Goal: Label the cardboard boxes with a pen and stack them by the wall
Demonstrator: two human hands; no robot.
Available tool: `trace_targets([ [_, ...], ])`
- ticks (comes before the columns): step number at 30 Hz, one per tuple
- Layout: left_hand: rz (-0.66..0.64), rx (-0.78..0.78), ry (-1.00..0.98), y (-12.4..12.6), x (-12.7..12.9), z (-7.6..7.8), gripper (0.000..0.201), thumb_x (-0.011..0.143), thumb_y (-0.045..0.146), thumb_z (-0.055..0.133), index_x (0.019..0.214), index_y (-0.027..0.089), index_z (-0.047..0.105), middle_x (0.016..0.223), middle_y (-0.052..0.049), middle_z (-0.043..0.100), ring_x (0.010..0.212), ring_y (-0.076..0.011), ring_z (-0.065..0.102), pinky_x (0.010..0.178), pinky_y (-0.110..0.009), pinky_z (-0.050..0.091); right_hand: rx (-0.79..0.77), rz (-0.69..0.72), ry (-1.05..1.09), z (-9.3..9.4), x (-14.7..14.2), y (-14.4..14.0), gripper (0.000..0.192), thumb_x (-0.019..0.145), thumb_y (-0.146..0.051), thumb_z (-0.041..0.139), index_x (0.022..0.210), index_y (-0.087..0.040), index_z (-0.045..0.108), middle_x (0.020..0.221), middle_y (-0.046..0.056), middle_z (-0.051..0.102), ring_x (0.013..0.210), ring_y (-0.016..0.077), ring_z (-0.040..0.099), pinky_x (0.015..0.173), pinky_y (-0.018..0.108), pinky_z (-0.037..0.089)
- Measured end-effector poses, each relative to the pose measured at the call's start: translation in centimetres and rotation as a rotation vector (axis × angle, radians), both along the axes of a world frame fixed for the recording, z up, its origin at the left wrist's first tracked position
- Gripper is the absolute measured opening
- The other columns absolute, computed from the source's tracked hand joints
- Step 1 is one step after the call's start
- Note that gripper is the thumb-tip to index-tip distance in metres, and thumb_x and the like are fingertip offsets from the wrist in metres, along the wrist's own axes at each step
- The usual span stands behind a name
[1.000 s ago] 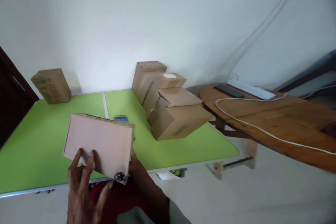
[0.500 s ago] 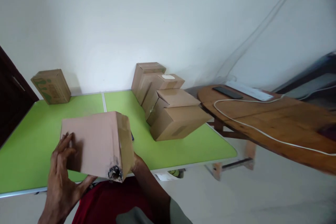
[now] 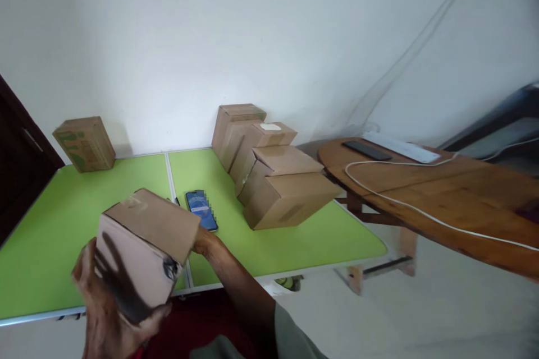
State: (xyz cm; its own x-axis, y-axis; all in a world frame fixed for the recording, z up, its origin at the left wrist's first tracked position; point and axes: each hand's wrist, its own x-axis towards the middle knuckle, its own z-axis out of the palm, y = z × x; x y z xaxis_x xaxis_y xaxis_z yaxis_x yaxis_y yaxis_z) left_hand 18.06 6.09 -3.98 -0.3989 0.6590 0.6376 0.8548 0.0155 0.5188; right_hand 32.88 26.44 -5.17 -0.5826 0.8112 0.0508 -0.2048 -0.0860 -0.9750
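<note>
Carton [image 3: 147, 244] held above green worktop [image 3: 261, 255], near edge.
I have left hand [image 3: 104, 311] clamped on its left side, right hand [image 3: 205, 241] gripping the right end, fingers hidden; phone [image 3: 202, 211] just beyond, boxes [image 3: 265, 202] clustered right, lone box [image 3: 86, 146] far left.

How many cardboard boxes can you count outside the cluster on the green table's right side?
2: the held box, left hand gripping it, right hand partly behind it; the green-printed box by the wall, far left. Others could be hidden.
</note>
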Motion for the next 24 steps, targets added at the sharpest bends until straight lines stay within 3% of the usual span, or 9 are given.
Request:
trace_targets([
  [2, 0.092, 0.007, -0.093, 0.7, 0.9, -0.6, 0.150, 0.069, 0.087, 0.085, 0.181, 0.020, 0.012, 0.170, -0.029, 0.036, 0.156, -0.0583, 0.040, 0.125, -0.080, 0.037, -0.063, 0.066, 0.071, 0.5, -0.6, -0.9, 0.070, 0.109, -0.081, 0.053, 0.144, -0.023, 0.073, 0.143, 0.013, 0.076, 0.137, 0.0363, 0.070, 0.111, 0.054, 0.062],
  [4, 0.205, 0.028, -0.153, 1.6, 1.7, -1.0, 0.152, 0.072, 0.086, 0.084, 0.182, 0.015, 0.009, 0.170, -0.032, 0.034, 0.157, -0.0600, 0.037, 0.124, -0.083, 0.036, -0.115, 0.126, 0.170, 0.6, -0.6, -2.3, 0.091, 0.099, -0.097, 0.047, 0.148, -0.025, 0.071, 0.147, 0.013, 0.076, 0.149, 0.0386, 0.063, 0.120, 0.054, 0.056],
  [6, 0.298, 0.035, -0.206, 2.4, 2.3, -1.1, 0.156, 0.069, 0.088, 0.086, 0.181, 0.009, 0.011, 0.168, -0.035, 0.036, 0.157, -0.0604, 0.034, 0.124, -0.083, 0.036, -0.086, 0.138, 0.204, 0.7, -0.2, -3.9, 0.103, 0.086, -0.098, 0.067, 0.160, -0.026, 0.061, 0.161, 0.014, 0.067, 0.157, 0.0387, 0.055, 0.130, 0.053, 0.046],
  [8, 0.318, 0.013, -0.241, 2.9, 2.8, -1.1, 0.155, 0.071, 0.089, 0.083, 0.180, 0.005, 0.012, 0.169, -0.036, 0.035, 0.158, -0.0594, 0.032, 0.124, -0.083, 0.037, 0.002, 0.094, 0.137, 1.0, 0.3, -5.0, 0.123, 0.073, -0.086, 0.092, 0.171, -0.027, 0.046, 0.173, 0.016, 0.054, 0.163, 0.0388, 0.048, 0.136, 0.053, 0.037],
  [10, 0.304, -0.019, -0.264, 2.8, 3.1, -0.8, 0.154, 0.073, 0.090, 0.081, 0.180, 0.005, 0.012, 0.170, -0.037, 0.034, 0.159, -0.0590, 0.030, 0.123, -0.083, 0.039, 0.063, 0.066, 0.062, 1.4, 0.7, -5.3, 0.138, 0.065, -0.076, 0.102, 0.176, -0.025, 0.036, 0.179, 0.019, 0.045, 0.167, 0.0401, 0.041, 0.139, 0.055, 0.032],
  [13, 0.292, -0.046, -0.317, 2.1, 3.0, 0.0, 0.159, 0.064, 0.092, 0.085, 0.181, 0.008, 0.017, 0.167, -0.035, 0.040, 0.154, -0.0591, 0.040, 0.118, -0.081, 0.047, 0.090, 0.082, 0.066, 1.8, 1.1, -4.5, 0.129, 0.072, -0.077, 0.096, 0.176, -0.026, 0.037, 0.177, 0.018, 0.048, 0.166, 0.0404, 0.043, 0.137, 0.056, 0.034],
  [17, 0.299, -0.055, -0.457, 1.9, 1.7, 1.7, 0.148, 0.060, 0.089, 0.088, 0.178, 0.019, 0.033, 0.156, -0.026, 0.056, 0.129, -0.0500, 0.066, 0.107, -0.076, 0.059, 0.075, 0.202, 0.146, 0.7, 2.0, -3.2, 0.116, 0.077, -0.073, 0.092, 0.172, -0.027, 0.043, 0.172, 0.015, 0.056, 0.158, 0.0384, 0.054, 0.131, 0.053, 0.042],
  [21, 0.175, -0.081, -0.523, 3.8, 0.5, 3.3, 0.120, 0.068, 0.085, 0.086, 0.165, 0.022, 0.056, 0.157, -0.020, 0.062, 0.147, -0.0453, 0.059, 0.127, -0.067, 0.046, 0.058, 0.196, 0.210, -0.7, 2.9, -3.2, 0.103, 0.081, -0.066, 0.089, 0.168, -0.028, 0.050, 0.171, 0.013, 0.058, 0.159, 0.0371, 0.054, 0.131, 0.052, 0.041],
  [24, 0.117, -0.120, -0.635, 5.0, 0.1, 3.7, 0.115, 0.066, 0.083, 0.089, 0.160, 0.024, 0.060, 0.152, -0.019, 0.069, 0.144, -0.0444, 0.063, 0.125, -0.066, 0.049, 0.022, 0.079, 0.188, -0.9, 3.0, -3.3, 0.091, 0.085, -0.067, 0.084, 0.164, -0.030, 0.057, 0.172, 0.011, 0.059, 0.162, 0.0365, 0.050, 0.134, 0.052, 0.035],
])
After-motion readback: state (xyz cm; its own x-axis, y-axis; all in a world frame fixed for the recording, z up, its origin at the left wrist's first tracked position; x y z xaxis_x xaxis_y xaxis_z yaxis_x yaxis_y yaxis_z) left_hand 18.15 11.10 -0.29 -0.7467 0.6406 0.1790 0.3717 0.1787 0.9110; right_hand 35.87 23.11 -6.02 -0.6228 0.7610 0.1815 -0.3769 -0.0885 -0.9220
